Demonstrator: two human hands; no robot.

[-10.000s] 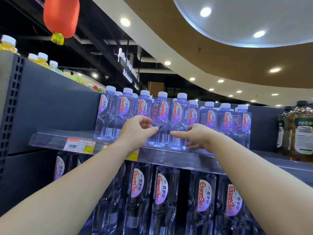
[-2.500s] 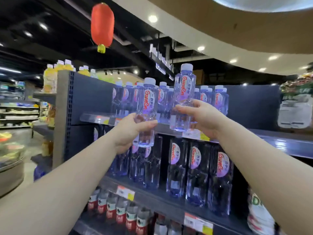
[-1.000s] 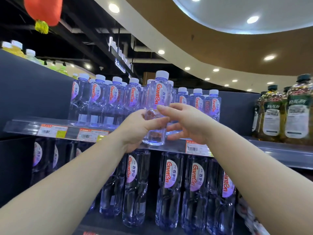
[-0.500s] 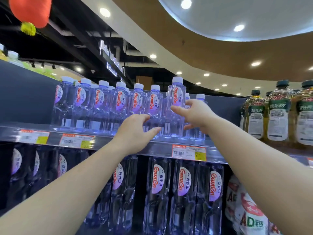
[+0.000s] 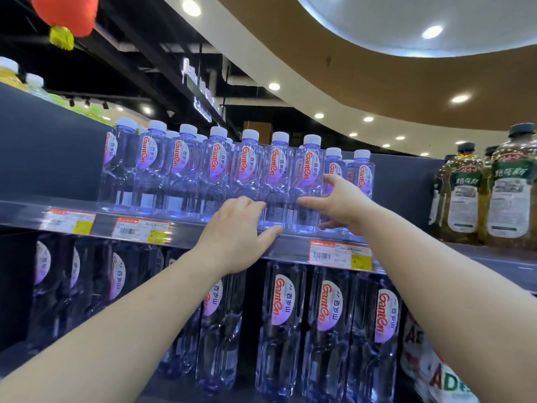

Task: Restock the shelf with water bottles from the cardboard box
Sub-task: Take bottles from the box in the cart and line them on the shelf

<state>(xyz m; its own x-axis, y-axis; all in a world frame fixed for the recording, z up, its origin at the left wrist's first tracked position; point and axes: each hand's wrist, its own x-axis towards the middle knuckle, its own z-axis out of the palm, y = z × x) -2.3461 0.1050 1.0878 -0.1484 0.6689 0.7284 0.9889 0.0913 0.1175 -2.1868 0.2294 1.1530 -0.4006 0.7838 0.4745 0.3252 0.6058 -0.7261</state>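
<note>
Forearms are reaching up from below toward the upper shelf (image 5: 186, 232), and at its front edge the left hand (image 5: 236, 234) is hovering with fingers loosely bent and thumb stretched out to the right, gripping nothing, its fingertips close to the bases of the front bottles. Just beside it the right hand (image 5: 338, 203) is spreading its fingers wide, palm turned left, and is touching the side of the last tall bottle (image 5: 308, 181) in the front row without closing round it. That water bottle row (image 5: 209, 170) is standing upright, white caps up and red-lettered labels facing out, filling the shelf from the left to the right hand; two shorter-looking bottles are sitting behind the hand. Below, larger bottles (image 5: 325, 324) of the same brand are standing on the lower shelf. Farther right, oil bottles (image 5: 505, 187) are standing on the upper level. Overhead, a red lantern (image 5: 65, 13) is hanging.
</note>
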